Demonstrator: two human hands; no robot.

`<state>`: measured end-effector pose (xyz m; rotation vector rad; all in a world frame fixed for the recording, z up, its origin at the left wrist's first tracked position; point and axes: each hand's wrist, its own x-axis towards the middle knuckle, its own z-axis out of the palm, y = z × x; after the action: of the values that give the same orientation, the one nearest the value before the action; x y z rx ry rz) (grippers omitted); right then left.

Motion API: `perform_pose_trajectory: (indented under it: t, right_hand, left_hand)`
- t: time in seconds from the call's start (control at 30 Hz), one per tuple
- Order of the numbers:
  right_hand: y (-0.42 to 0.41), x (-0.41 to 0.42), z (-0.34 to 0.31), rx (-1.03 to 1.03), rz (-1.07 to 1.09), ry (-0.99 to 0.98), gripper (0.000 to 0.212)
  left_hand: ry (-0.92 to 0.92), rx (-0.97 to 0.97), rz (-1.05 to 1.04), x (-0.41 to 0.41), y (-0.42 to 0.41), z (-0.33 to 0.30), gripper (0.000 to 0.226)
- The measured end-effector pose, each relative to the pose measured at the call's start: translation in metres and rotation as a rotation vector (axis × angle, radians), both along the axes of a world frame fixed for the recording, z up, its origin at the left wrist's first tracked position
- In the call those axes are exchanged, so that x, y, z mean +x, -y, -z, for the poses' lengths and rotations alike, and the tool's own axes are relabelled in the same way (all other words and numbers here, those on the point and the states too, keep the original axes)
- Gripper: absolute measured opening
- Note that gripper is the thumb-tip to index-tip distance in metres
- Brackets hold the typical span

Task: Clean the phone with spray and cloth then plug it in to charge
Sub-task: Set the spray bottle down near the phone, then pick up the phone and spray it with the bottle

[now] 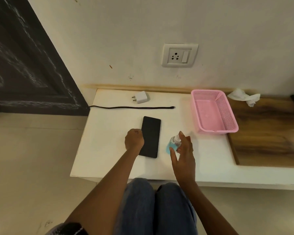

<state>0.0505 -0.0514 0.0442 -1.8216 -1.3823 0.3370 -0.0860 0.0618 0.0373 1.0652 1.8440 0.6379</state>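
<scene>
A black phone [150, 136] lies flat on the white table [109, 150], screen dark. My left hand [134, 140] rests at the phone's left edge with its fingers curled at that edge. My right hand [182, 153] holds a small spray bottle [172, 144] of blue liquid just right of the phone, thumb below and a finger on the nozzle top. A white charger adapter [140, 97] and a black cable [132, 107] lie further back. A crumpled white cloth [243, 97] sits at the back right. The wall socket [179, 55] is above the table.
An empty pink plastic basket [227, 119] stands to the right of the bottle, partly over a wooden surface [268, 133]. A dark door [24, 65] is at the left. My knees are under the table's front edge.
</scene>
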Motion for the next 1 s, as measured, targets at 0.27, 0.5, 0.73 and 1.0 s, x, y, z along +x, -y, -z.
perform_pose_trajectory:
  t: [0.27, 0.5, 0.73, 1.0]
  right_hand:
    - [0.0, -0.001, 0.007, -0.004, 0.001, 0.022, 0.066]
    - [-0.001, -0.001, 0.011, -0.041, 0.012, 0.008, 0.071]
    - [-0.004, 0.001, 0.009, -0.015, -0.035, -0.013, 0.069]
    - [0.0, -0.001, -0.022, 0.132, 0.004, -0.215, 0.067]
  left_hand:
    - [-0.048, 0.072, 0.013, 0.007, 0.013, 0.014, 0.026]
    - [-0.004, 0.09, -0.043, 0.02, 0.021, 0.011, 0.026]
    - [0.17, 0.053, -0.089, 0.017, 0.031, 0.006, 0.024]
    - [0.581, -0.146, -0.135, -0.004, 0.048, -0.027, 0.03]
